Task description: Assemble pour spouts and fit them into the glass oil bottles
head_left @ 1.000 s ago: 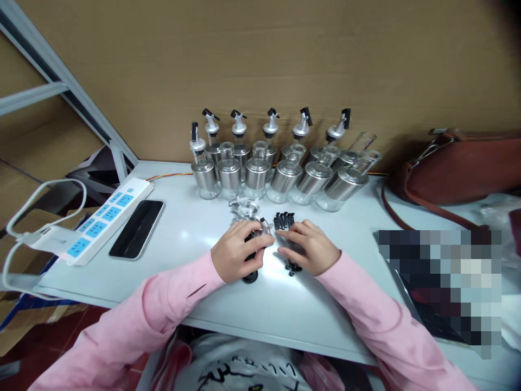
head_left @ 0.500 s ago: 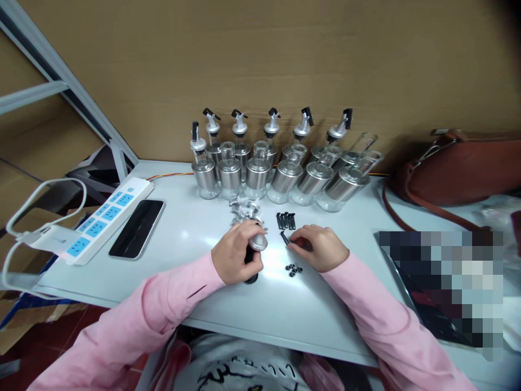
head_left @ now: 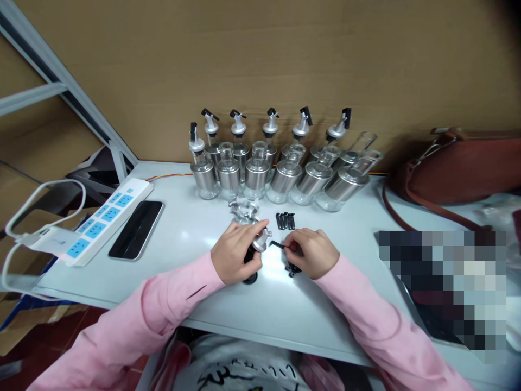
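Left hand (head_left: 234,254) grips a spout (head_left: 260,243); right hand (head_left: 313,252), beside that spout, pinches a lever (head_left: 277,244), likely light, stiff, best held endwise.

Just one camera here, up on the person's head, looking forward and steeply down over the worktop (head_left: 325,304). It sits close: the shirt (head_left: 244,364) shows at the bottom edge, and the sleeves (head_left: 163,304) run up from the lower corners. The left hand (head_left: 238,252) and right hand (head_left: 315,252) fall near the middle, at arm's length from it. Beyond them it takes in the bottles (head_left: 256,176) and, along the top, cardboard (head_left: 244,54). It's a wide view, reaching the frame (head_left: 73,92) at left and the bag (head_left: 464,168) at right.
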Demonstrator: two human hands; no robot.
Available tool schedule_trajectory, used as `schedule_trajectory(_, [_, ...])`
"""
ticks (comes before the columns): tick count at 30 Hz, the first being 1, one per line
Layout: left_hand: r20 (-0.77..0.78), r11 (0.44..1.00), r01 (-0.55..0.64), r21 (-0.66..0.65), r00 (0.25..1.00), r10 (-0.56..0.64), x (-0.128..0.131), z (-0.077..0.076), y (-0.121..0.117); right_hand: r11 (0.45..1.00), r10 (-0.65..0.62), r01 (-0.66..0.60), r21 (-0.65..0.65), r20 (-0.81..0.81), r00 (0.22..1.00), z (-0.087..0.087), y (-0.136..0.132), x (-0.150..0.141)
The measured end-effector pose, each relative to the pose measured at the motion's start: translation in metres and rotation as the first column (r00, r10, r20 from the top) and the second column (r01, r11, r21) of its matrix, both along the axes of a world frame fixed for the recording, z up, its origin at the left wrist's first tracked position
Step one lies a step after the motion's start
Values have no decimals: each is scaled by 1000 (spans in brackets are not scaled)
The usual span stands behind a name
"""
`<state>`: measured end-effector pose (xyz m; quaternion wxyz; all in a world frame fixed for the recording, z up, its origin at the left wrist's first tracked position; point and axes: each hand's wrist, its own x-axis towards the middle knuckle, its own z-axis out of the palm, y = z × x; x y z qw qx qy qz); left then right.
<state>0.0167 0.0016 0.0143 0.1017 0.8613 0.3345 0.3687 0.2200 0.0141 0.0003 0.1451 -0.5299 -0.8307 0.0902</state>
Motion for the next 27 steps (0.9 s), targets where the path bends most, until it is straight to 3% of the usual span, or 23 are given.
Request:
schedule_trajectory(3, [-3,1000,-4,6,1000,4,0,1,0,1000,-22,22,5,-57,998,0,0,0])
schedule_trajectory(6, [0,1000,18,-12,1000,-18,0,1,0,1000,-29,31,1,-258,966,3,-1,2])
schedule_trajectory(10, [11,998,65,-14,998,-65,1,-2,0,992,-61,109,58,-538,841,10,-4,2])
schedule_trajectory(15, [26,999,49,-18,998,-49,1,-4,0,990,13,92,106,-721,693,14,-8,-2])
schedule_trajectory(19, [28,998,59,-2,998,-59,1,-3,1,963,148,62,264,-703,696,17,-11,-5])
schedule_trajectory(23, [20,997,69,18,997,-69,2,-3,0,866,303,16,500,-550,778,23,-13,-9])
schedule_trajectory(27, [11,996,66,62,998,-66,2,-5,1,828,348,-36,559,-463,815,25,-14,-10])
